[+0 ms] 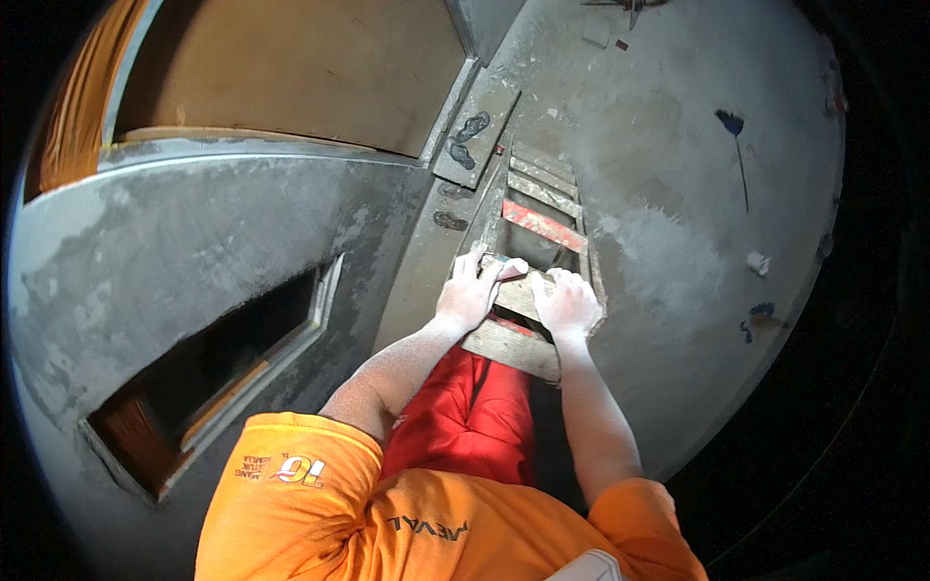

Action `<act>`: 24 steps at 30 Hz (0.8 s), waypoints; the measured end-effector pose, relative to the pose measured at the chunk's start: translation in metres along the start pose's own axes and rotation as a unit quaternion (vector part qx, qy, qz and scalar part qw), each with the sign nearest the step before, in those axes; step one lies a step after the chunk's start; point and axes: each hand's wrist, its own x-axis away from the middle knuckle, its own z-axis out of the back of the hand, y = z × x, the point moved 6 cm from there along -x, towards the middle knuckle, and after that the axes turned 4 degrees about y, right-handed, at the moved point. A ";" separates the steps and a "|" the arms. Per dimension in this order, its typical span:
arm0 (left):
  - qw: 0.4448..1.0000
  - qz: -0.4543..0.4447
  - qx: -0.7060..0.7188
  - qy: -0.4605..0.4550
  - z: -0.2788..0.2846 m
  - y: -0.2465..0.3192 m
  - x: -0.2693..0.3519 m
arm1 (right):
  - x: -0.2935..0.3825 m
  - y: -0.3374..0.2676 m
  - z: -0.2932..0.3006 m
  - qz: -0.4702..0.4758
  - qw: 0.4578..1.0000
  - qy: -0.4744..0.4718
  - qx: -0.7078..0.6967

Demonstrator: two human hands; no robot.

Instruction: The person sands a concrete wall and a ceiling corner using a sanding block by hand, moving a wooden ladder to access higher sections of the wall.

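A worn wooden stepladder (pixel 544 225), spattered with paint, stands directly before me, seen from above. On the left side of its top, my left hand (pixel 466 292) presses down with a small curled pale sheet (pixel 514 269) under its thumb. What that sheet is made of I cannot tell. My right hand (pixel 570 301) grips the right end of the top board, its fingers bent over the far edge. White dust coats both hands. One lower rung (pixel 545 226) is painted red.
To the left runs a grey plastered wall (pixel 240 225) with a window opening (pixel 232 363) and a boarded opening (pixel 305 72). Flip-flops (pixel 460 152) lie on a board by the wall. On the concrete floor are a broom (pixel 741 160), a white container (pixel 758 263) and blue sandals (pixel 761 311).
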 end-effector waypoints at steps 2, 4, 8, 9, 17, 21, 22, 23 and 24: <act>1.000 -0.003 0.004 0.002 0.002 0.004 -0.003 | -0.004 0.001 0.002 -0.011 1.000 -0.023 -0.006; 1.000 -0.003 0.022 0.005 0.003 0.003 -0.001 | -0.009 -0.001 -0.003 -0.003 0.998 -0.068 -0.005; 0.998 0.030 0.053 -0.026 -0.009 0.002 0.001 | -0.017 0.000 -0.001 0.009 0.986 -0.166 -0.017; 0.997 0.039 0.054 -0.033 -0.004 0.006 0.003 | -0.015 -0.003 0.003 0.041 0.984 -0.175 -0.017; 0.992 0.058 0.087 -0.077 0.008 0.009 -0.002 | -0.013 -0.006 -0.005 0.113 0.978 -0.173 0.010; 0.990 0.071 0.104 -0.069 0.003 0.008 0.001 | -0.003 0.000 -0.024 0.080 0.979 -0.178 0.062; 0.989 0.075 0.099 -0.080 0.001 0.007 0.002 | 0.001 -0.002 -0.027 0.045 0.977 -0.204 0.041; 0.990 0.055 0.105 -0.073 0.001 0.006 -0.003 | -0.002 -0.003 -0.025 0.033 0.978 -0.206 0.010; 0.989 0.057 0.118 -0.067 0.005 0.005 -0.003 | 0.000 -0.002 -0.027 0.023 0.978 -0.206 0.004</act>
